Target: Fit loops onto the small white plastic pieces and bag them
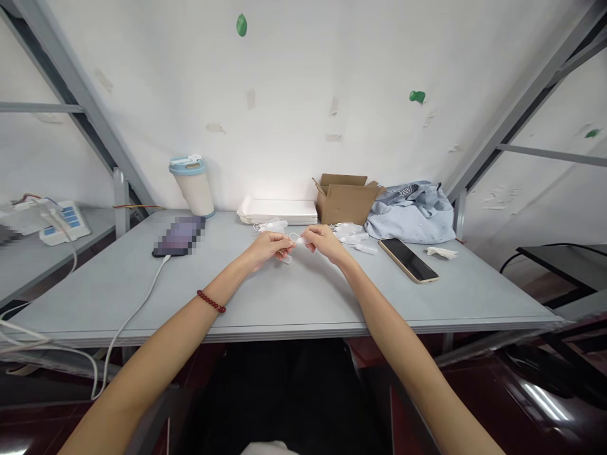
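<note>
My left hand [271,248] and my right hand [323,242] meet above the middle of the grey table, fingers pinched close together. Between them is a small white plastic piece [300,241] with a thin white loop of cord; the right fingers grip the piece and the left fingers pinch by the cord. Another white piece [286,258] shows below my left fingers; whether that hand holds it I cannot tell. Similar white pieces with loops [274,225] lie behind my left hand. Several more white pieces [353,238] lie beyond and right of my right hand.
At the back stand a cup [193,186], a white stack [279,210], an open cardboard box [348,201] and bunched blue cloth [412,215]. A phone [408,260] and crumpled tissue [442,253] lie right. A cabled phone [177,236] lies left. The table's front edge [303,333] is nearby.
</note>
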A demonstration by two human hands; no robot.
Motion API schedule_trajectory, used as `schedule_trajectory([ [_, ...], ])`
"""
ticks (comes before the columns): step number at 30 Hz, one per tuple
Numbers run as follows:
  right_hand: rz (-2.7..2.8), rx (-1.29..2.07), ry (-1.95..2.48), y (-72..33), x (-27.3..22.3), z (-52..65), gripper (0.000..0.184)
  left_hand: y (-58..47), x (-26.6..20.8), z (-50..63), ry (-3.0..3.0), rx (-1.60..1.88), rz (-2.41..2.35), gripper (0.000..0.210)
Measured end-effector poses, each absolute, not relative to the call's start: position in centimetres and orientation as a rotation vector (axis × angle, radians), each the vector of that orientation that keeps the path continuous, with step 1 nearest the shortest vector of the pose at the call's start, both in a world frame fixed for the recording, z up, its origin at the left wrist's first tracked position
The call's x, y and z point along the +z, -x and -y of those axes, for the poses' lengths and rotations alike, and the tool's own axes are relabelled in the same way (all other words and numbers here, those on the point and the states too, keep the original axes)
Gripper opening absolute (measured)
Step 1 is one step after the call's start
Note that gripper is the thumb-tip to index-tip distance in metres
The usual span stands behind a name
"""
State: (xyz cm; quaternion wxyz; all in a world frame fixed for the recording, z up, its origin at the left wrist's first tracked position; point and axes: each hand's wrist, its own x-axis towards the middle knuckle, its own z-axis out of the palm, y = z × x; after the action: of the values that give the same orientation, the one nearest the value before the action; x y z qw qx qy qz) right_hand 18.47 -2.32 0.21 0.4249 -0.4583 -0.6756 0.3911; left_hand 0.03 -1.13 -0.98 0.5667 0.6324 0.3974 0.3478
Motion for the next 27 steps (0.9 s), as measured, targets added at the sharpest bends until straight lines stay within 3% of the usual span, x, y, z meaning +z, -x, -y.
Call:
schedule_trajectory([
  [27,1.691,1.026,1.126,-18.56,0.21,2.07,0.023,-0.23,-0.96,1.24,-1.526,0.748,-0.891,0.037],
])
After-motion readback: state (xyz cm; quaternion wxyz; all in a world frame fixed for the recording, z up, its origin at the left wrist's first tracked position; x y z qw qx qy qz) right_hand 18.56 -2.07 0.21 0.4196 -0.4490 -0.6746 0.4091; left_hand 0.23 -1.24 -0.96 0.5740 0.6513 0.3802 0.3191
